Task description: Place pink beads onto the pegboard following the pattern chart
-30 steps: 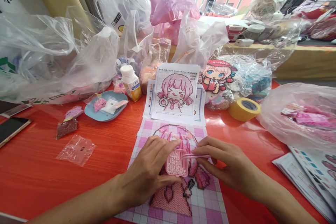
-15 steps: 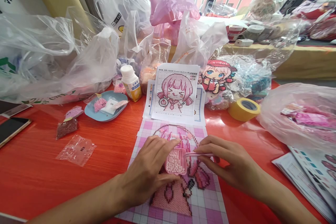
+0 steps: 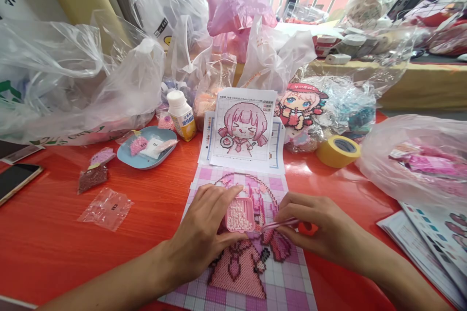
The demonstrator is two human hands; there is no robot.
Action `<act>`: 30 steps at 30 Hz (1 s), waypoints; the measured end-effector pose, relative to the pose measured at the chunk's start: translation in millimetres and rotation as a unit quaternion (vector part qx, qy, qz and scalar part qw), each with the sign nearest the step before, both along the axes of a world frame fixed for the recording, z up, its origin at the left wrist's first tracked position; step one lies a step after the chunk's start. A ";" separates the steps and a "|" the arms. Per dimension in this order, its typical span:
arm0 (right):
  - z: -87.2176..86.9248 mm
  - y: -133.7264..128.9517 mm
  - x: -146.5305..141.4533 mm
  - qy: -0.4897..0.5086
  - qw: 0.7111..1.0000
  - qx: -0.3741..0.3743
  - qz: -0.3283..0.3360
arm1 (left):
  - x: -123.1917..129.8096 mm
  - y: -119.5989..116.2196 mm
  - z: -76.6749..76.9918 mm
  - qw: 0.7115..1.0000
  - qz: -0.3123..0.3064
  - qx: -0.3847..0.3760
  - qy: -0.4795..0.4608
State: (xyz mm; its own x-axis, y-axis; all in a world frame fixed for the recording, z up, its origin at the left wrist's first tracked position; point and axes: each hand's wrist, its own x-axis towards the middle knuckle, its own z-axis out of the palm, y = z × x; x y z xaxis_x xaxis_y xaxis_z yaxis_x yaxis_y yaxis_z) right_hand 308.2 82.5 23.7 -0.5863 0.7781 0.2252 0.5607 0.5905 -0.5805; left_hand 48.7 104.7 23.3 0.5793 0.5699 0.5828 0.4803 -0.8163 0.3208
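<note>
A small pink tray (image 3: pixel 251 214) of pale pink beads (image 3: pixel 239 216) is held at its sides by my left hand (image 3: pixel 207 218), thumb below and fingers above. My right hand (image 3: pixel 310 221) pinches pink tweezers (image 3: pixel 280 224), whose tips point left, just right of the tray over the pegboard. Beneath both hands lies the purple-and-white checked pegboard (image 3: pixel 288 286). On it a bead figure (image 3: pixel 239 272) with pink hair and a pink dress is partly laid out; my hands and the tray hide some of it.
Behind the pegboard, a printed pattern (image 3: pixel 243 131) leans upright. To the left are a blue dish (image 3: pixel 146 163) with bead bags, a white bottle (image 3: pixel 181 114), an opened plastic bag (image 3: pixel 107 209) and a phone (image 3: pixel 18 180). Yellow tape (image 3: pixel 338 150) and paper sheets (image 3: pixel 419 252) are right.
My left hand has shifted the tray slightly up and left. The tweezers have come away from the tray's edge and their tips are now lower, over the pegboard.
</note>
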 end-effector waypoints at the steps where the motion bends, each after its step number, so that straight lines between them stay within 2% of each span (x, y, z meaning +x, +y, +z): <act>1: -0.5 0.3 0.5 0.000 1.000 -0.001 0.001 | -0.1 -0.1 0.0 1.000 0.000 -0.001 0.001; 30: -5.0 0.4 4.2 -0.021 1.000 0.000 0.008 | -1.9 -2.4 -0.5 1.000 -0.010 -0.015 0.017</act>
State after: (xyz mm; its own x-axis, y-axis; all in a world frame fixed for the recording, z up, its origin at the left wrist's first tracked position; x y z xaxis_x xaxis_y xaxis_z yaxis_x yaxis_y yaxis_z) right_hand 312.4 82.9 18.7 -0.6071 0.7690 0.2002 0.5749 0.5990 -0.5574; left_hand 46.8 102.2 22.9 0.6099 0.5758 0.5444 0.4760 -0.8155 0.3292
